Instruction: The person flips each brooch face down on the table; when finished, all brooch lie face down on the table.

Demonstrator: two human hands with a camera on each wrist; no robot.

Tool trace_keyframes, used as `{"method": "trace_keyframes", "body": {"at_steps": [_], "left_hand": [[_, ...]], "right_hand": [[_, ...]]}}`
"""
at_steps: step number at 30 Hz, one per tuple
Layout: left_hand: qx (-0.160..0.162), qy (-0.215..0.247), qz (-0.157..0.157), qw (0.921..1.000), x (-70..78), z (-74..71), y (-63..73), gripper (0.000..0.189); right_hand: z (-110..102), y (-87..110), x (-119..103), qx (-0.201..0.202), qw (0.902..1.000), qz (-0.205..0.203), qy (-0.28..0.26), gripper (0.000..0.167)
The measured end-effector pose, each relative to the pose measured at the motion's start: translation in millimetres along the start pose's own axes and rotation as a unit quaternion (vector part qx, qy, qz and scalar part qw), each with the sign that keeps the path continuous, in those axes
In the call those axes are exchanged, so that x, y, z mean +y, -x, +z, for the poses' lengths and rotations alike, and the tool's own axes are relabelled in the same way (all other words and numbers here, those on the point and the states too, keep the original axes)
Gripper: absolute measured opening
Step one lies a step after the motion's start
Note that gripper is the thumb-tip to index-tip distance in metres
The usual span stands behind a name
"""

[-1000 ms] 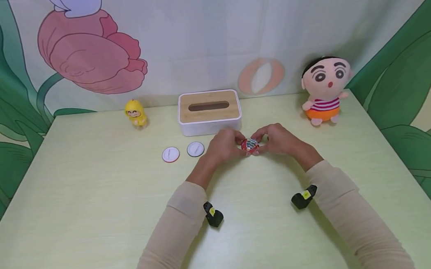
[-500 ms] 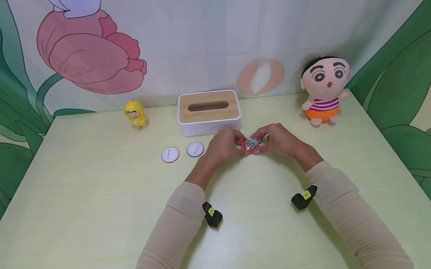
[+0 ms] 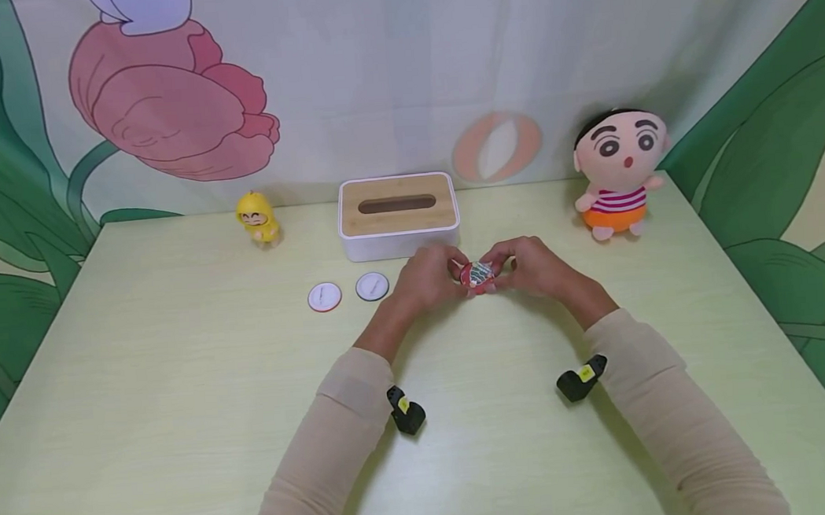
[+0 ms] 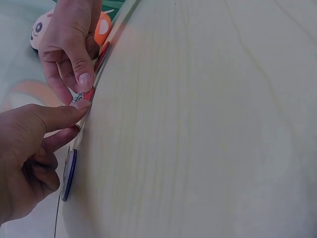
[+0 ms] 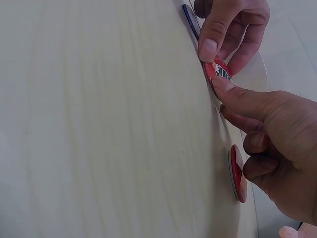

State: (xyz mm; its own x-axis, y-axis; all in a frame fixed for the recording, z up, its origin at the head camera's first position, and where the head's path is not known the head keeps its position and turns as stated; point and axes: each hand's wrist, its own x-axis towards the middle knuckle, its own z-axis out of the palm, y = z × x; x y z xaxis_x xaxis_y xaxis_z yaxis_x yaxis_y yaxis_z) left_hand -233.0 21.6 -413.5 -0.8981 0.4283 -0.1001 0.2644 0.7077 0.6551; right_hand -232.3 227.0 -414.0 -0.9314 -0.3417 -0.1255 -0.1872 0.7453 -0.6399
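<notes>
A round red pin badge (image 3: 477, 275) with a printed face is held between both hands, over the table in front of the tissue box. My left hand (image 3: 431, 278) pinches its left edge between thumb and fingers. On the opposite edge, my right hand (image 3: 529, 264) pinches it the same way. The fingers cover parts of the rim. Two badges lie pin side up to the left: a red-rimmed one (image 3: 325, 297) and a blue-rimmed one (image 3: 372, 286). Another red badge (image 5: 238, 173) shows beside my right hand in the right wrist view; the head view hides it.
A white tissue box (image 3: 399, 215) with a wooden top stands just behind the left hand. Toward the back are a small yellow-hooded figure (image 3: 259, 218) on the left and a plush doll (image 3: 618, 174) on the right. A printed curtain (image 3: 345, 80) hangs behind the table.
Both hands keep their hold and stay nearly in place. The face of the held badge has tilted slightly, and the head view has shifted a little.
</notes>
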Motion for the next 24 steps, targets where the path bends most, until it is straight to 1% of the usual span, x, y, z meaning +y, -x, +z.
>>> {"method": "trace_keyframes", "body": {"at_steps": [8, 15, 20, 24], "left_hand": [[0.005, 0.018, -0.010, 0.9998, -0.6, 0.2, 0.2, 0.042], [0.013, 0.026, -0.008, 0.9996, 1.3, -2.0, 0.9, 0.035], [0.018, 0.019, -0.008, 0.9996, 2.4, -2.5, 0.4, 0.030], [0.028, 0.008, -0.005, 0.9996, 2.5, -2.1, -0.5, 0.025]], "right_hand": [[0.0, 0.0, -0.7, 0.008, 0.9999, 0.003, -0.006, 0.037], [0.6, 0.2, -2.2, 0.015, 0.9999, -0.001, 0.000, 0.034], [0.2, 0.3, -3.3, 0.021, 0.9997, -0.001, 0.012, 0.030], [-0.8, 1.2, -5.1, 0.028, 0.9994, 0.002, 0.019, 0.028]]}}
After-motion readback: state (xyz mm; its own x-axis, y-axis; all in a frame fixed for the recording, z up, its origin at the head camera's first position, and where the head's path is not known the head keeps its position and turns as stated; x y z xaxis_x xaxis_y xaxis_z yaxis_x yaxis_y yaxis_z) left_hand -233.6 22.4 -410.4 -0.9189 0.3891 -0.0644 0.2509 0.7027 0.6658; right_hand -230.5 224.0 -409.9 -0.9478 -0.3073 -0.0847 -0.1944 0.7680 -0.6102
